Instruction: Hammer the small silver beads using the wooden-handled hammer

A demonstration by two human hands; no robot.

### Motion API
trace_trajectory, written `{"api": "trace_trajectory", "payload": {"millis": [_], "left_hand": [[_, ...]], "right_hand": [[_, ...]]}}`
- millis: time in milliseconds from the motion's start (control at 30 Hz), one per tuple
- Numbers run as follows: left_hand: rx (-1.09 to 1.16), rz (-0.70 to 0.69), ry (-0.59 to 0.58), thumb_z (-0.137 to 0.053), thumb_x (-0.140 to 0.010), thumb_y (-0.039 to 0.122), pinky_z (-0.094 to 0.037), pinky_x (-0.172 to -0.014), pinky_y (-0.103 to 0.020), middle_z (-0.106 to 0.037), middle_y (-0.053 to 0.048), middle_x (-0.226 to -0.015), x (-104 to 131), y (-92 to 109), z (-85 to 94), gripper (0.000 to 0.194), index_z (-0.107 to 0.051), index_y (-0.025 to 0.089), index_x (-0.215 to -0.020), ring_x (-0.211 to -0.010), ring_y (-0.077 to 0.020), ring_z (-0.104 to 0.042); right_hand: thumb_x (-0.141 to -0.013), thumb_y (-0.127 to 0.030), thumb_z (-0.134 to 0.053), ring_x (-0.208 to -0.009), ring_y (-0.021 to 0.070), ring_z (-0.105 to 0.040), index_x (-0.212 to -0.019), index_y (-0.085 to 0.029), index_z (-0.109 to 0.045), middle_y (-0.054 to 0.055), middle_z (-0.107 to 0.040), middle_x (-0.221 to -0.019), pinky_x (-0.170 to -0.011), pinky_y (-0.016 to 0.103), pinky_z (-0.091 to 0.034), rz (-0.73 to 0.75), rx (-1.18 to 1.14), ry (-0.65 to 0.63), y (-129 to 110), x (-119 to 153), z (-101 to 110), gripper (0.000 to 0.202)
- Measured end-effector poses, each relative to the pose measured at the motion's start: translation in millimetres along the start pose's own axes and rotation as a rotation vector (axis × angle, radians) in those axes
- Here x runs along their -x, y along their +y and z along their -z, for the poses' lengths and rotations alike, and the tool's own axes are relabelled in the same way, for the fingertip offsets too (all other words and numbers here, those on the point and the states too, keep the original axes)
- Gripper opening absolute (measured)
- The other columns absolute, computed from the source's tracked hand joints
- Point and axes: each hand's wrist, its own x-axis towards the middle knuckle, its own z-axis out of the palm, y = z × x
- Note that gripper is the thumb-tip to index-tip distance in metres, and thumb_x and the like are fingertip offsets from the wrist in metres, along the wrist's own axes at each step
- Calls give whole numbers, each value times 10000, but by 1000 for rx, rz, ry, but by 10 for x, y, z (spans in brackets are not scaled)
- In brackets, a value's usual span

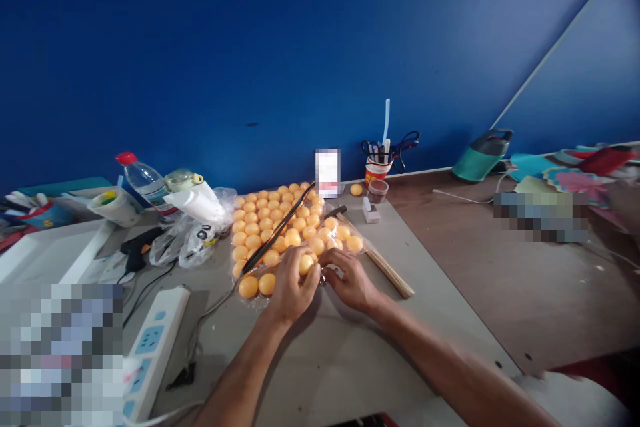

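Many round orange balls [265,213] lie in rows in a clear plastic bag on the grey table. My left hand [294,283] is closed around one orange ball [306,264] at the near edge of the rows. Close beside it, my right hand [346,277] has its fingers pinched together near a small shiny thing [323,276], too small to make out. A black strap [280,227] crosses the balls diagonally. Thin wooden sticks [390,272] lie to the right of my right hand.
A white power strip [159,347], a black glue gun [136,248], plastic bags [187,240] and a red-capped bottle [145,177] are at the left. Behind stand a pen cup [377,170], a clear tub [377,191] and a small white box [371,211]. A teal kettle-like container [480,157] is farther right.
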Motion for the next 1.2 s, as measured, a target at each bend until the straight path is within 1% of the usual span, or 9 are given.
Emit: {"api": "trace_trajectory", "payload": {"millis": [167, 267, 333, 433, 600, 767, 967, 1100, 1200], "left_hand": [[-31, -33, 85, -494, -815, 63, -465, -979, -410, -541, -108, -1120, 23, -45, -45, 373, -455, 178, -1167, -1083, -225, -542], [-46, -27, 74, -474, -808, 27, -450, -1011, -433, -525, -124, -1162, 31, -76, -84, 427, -430, 174, -1207, -1127, -234, -523], [-44, -18, 49, -480, -853, 57, -447, -1021, -435, -527, -133, -1196, 30, -90, -97, 407, -421, 177, -1237, -1162, -238, -519], [-42, -30, 6, -489, -926, 148, -464, -1009, -422, -555, -132, -1218, 21, -98, -91, 361, -426, 192, -1279, -1172, -235, -539], [-62, -93, -71, -446, -970, 205, -489, -982, -408, -604, -122, -1216, 20, -95, -57, 318, -467, 209, -1288, -1156, -227, -570], [-76, -70, -59, -435, -975, 239, -506, -956, -412, -620, -134, -1210, 37, -105, -43, 289, -470, 189, -1258, -1148, -239, -581], [-93, -61, -82, -432, -974, 268, -520, -932, -407, -632, -142, -1192, 30, -95, -31, 262, -494, 188, -1216, -1133, -246, -604], [-88, -52, -70, -424, -976, 277, -520, -933, -406, -641, -139, -1176, 25, -84, -27, 249, -507, 191, -1194, -1136, -244, -606], [-83, -42, -73, -412, -979, 277, -520, -931, -405, -645, -138, -1181, 17, -84, -24, 236, -508, 187, -1175, -1123, -241, -612]], "right_hand": [[-742, -25, -490, -820, 185, -622, -848, -193, -605, 61, -668, -870, -749, 296, -496, -4, 48, -42, -20, -1, 7, 230], [-733, -24, -486, -820, 186, -621, -864, -192, -605, 61, -665, -876, -749, 297, -494, -6, 53, -38, -24, 1, 13, 244], [-738, -28, -483, -821, 188, -619, -876, -186, -609, 66, -664, -882, -752, 301, -495, -7, 46, -43, -25, 2, 14, 245], [-742, -29, -474, -815, 189, -617, -884, -179, -609, 70, -664, -877, -746, 303, -497, 7, 35, -39, -21, 4, 8, 247], [-761, -51, -490, -814, 186, -625, -884, -184, -611, 66, -672, -878, -743, 301, -501, 6, 48, -12, 13, 16, -7, 217], [-780, -69, -508, -815, 190, -635, -903, -181, -618, 73, -683, -888, -743, 310, -512, 11, 48, -4, 40, 27, -13, 199], [-804, -69, -517, -805, 193, -635, -897, -186, -624, 69, -683, -870, -739, 318, -513, 9, 71, -9, 52, 25, -25, 184], [-812, -53, -510, -806, 183, -631, -891, -191, -629, 68, -673, -873, -728, 301, -515, 59, 56, -11, 26, 10, -15, 199], [-837, -72, -518, -821, 190, -619, -886, -198, -641, 74, -672, -873, -742, 314, -510, 132, 101, -51, -14, -9, 5, 183]]}}
